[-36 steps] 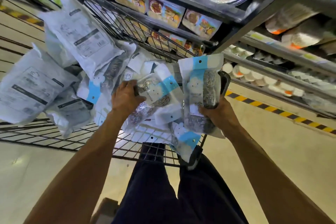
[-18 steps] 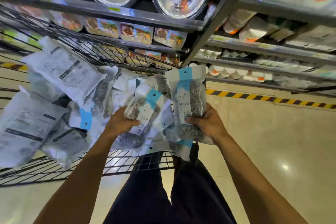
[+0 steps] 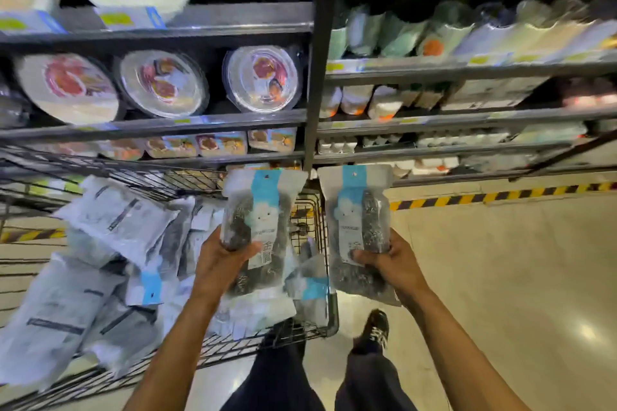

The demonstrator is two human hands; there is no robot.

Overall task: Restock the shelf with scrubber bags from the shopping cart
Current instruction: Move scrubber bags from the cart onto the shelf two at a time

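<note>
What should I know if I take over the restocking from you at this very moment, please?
Left hand: grip round the lower half of a scrubber bag, held upright over the shopping cart.
Right hand: grip round the lower half of a second scrubber bag, upright, just right of the cart.
Cart: a pile of bags lies inside.
Shelf: straight ahead, holding bowls and packs; I cannot tell which spot takes scrubbers.
Done: two bags lifted out.
Left: find their place, put both on the shelf, then work through the pile.
</note>
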